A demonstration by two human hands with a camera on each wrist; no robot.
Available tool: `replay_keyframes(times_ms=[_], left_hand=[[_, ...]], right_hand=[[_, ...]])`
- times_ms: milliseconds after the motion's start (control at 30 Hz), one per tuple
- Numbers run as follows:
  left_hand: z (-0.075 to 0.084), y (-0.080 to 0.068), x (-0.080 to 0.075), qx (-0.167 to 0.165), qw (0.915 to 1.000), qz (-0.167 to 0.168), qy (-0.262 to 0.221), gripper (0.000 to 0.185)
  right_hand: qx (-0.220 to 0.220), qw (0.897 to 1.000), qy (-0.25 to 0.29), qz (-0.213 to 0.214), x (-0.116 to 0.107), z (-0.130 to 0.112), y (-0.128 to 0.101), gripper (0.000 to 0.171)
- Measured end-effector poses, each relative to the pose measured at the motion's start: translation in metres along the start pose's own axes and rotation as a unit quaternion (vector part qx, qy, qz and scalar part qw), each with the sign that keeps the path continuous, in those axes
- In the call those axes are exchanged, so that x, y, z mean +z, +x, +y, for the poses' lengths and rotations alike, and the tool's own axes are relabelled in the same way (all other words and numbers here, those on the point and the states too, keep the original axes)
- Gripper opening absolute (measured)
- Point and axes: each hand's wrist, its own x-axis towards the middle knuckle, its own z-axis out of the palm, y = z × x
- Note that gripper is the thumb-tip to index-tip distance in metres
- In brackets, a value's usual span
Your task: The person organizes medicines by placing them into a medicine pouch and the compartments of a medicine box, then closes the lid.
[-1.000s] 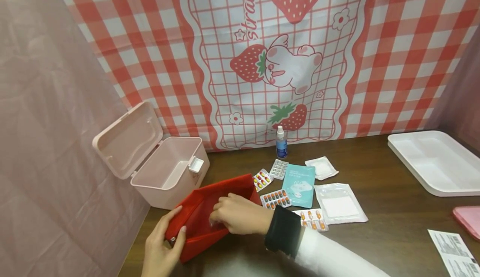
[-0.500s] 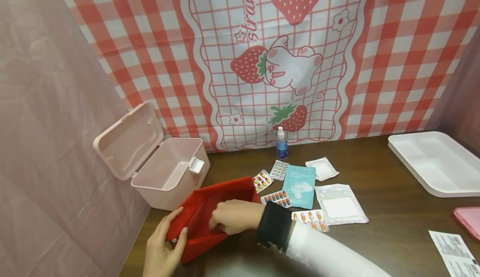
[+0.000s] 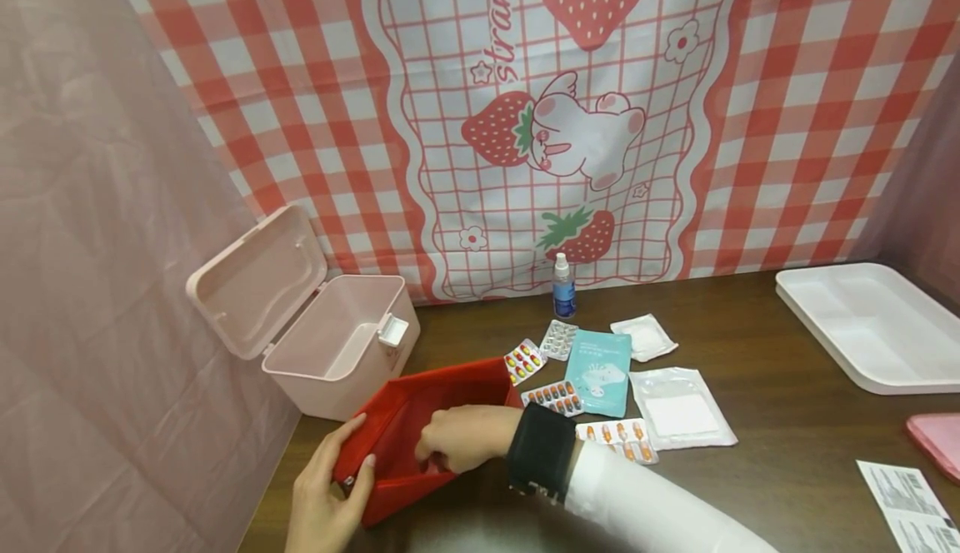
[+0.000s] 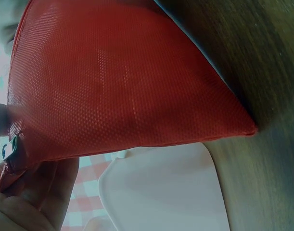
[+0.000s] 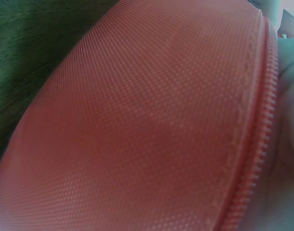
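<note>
While my left hand [image 3: 326, 495] keeps pinching the near corner of the red pouch [image 3: 420, 420] on the table [image 3: 787, 420], beside the pink box [image 3: 330, 345], my right hand [image 3: 461, 436] has slid deeper into its open mouth than a second ago. Wrist bent down, fingers curled inside; what they hold, I cannot tell.

Red woven-mesh zip pouch [image 3: 420, 428], open at the top, mouth held wide. Lies on the dark wood surface [image 3: 780, 453] near its front-left edge, just in front of the pink box, one corner pointing outward. Fabric slack and creased, zipper track along the rim, metal pull at the left end.
</note>
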Motion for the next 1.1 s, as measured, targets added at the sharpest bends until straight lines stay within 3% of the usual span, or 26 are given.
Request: replay_keyframes(times_ms=[233,733,1100], left_hand=[[0.001,0.000,0.001,-0.002,1.0000,-0.001,-0.001,0.058],[0.002,0.001,0.000,-0.007,1.0000,-0.001,0.000,0.058],[0.001,0.001,0.000,-0.007,1.0000,0.000,-0.002,0.058]], right_hand=[[0.013,1.000,-0.008,0.014,0.003,0.002,-0.001,0.022],[0.023,0.994,0.015,0.104,-0.005,0.004,-0.020,0.016],[0.015,0.982,0.050,0.180,-0.009,0.013,-0.053,0.015]])
